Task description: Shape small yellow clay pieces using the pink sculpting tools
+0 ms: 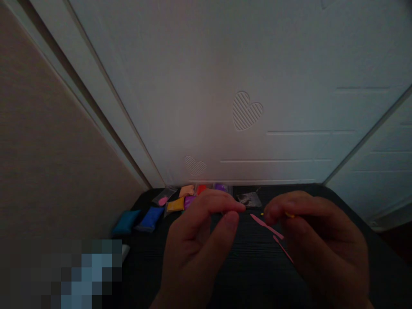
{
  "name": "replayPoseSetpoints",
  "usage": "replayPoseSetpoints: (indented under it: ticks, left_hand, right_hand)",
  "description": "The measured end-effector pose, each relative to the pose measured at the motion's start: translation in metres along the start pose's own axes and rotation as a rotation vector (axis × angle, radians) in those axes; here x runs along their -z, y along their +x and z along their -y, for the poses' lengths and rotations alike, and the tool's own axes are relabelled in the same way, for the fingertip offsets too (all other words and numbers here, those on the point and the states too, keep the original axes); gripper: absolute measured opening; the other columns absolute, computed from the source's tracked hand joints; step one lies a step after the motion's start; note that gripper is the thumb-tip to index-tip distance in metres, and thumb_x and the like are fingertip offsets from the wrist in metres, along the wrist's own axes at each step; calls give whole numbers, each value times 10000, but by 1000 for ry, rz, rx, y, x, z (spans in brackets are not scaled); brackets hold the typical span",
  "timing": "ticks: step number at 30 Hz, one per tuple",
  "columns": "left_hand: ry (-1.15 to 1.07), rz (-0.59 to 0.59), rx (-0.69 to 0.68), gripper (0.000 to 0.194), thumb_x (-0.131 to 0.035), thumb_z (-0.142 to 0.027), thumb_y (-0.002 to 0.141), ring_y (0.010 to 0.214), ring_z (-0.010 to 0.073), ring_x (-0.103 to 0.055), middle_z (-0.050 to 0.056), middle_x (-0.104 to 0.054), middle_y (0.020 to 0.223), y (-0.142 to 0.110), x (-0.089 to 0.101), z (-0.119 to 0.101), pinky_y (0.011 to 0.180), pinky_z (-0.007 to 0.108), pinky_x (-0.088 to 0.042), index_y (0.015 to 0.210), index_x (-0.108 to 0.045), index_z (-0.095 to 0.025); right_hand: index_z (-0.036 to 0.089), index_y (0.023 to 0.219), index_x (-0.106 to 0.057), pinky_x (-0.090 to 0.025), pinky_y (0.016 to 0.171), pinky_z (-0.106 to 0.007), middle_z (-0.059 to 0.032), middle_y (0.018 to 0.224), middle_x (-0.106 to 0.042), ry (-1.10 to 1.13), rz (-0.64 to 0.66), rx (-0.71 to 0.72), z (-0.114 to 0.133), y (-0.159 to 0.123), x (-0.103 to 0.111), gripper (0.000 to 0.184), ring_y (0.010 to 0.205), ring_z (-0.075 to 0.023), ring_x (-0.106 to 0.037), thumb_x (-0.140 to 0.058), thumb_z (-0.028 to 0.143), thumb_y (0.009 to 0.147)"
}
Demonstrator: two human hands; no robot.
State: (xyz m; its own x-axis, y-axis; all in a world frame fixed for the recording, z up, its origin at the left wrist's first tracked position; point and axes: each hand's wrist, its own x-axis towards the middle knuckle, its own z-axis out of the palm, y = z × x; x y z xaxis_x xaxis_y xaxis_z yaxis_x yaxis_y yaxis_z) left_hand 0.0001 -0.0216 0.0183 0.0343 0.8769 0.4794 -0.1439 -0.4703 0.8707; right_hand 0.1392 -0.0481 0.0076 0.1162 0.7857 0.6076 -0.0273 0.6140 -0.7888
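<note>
head view: the right hand (pixel 331 236) has thumb and forefinger clamped on a yellow bit (pixel 290 215) above the dark table (pixel 251 274), while the left hand (pixel 193 240) brings its own close, though i can't tell whether they meet. beyond lie a thin pink tool (pixel 283 249), a pink plastic knife (pixel 266 226) and, near its tip, a yellow crumb (pixel 262 213). farther off sit a blue packet (pixel 150 219) and a golden packet (pixel 175 204), before a white panel (pixel 180 94) with an embossed heart (pixel 247 111).
</note>
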Motion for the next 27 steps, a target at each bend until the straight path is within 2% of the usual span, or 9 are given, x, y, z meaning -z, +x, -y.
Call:
replayPoseSetpoints:
  ticks: [6, 13, 20, 27]
  left_hand:
    - [-9, -1, 1, 119, -526, -156, 730, 807, 174, -532, 24, -594, 749, 0, -1, 0, 725, 283, -408, 740, -635, -203]
    - [-8, -6, 9, 137, -511, -139, 736, 859, 175, -525, 24, -596, 765, 0, -1, -1, 737, 271, -401, 734, -633, -203]
    - [-16, 14, 11, 128, -514, -146, 736, 830, 183, -529, 31, -591, 757, 0, 0, 1, 733, 292, -408, 736, -630, -199]
    - [4, -9, -14, 130, -512, -153, 737, 836, 185, -528, 27, -596, 748, 1, 0, 1, 738, 294, -407, 732, -631, -204]
  right_hand:
    - [221, 880, -549, -482, 704, -180, 22, 857, -597, 114, -1, -68, 2, 2, 2, 184, 793, -83, -571, -494, 68, 794]
    - [233, 990, -553, -480, 707, -116, 36, 876, -628, 158, -26, -151, 4, -1, 1, 234, 785, -52, -588, -463, 92, 826]
    - [261, 969, -586, -477, 769, -156, 51, 854, -640, 84, 15, -166, 6, 2, 2, 269, 777, -52, -602, -416, 91, 849]
    - [250, 909, -610, -506, 689, -169, 34, 827, -650, 122, -3, -190, 5, 2, 2, 214, 740, -77, -615, -470, 113, 824]
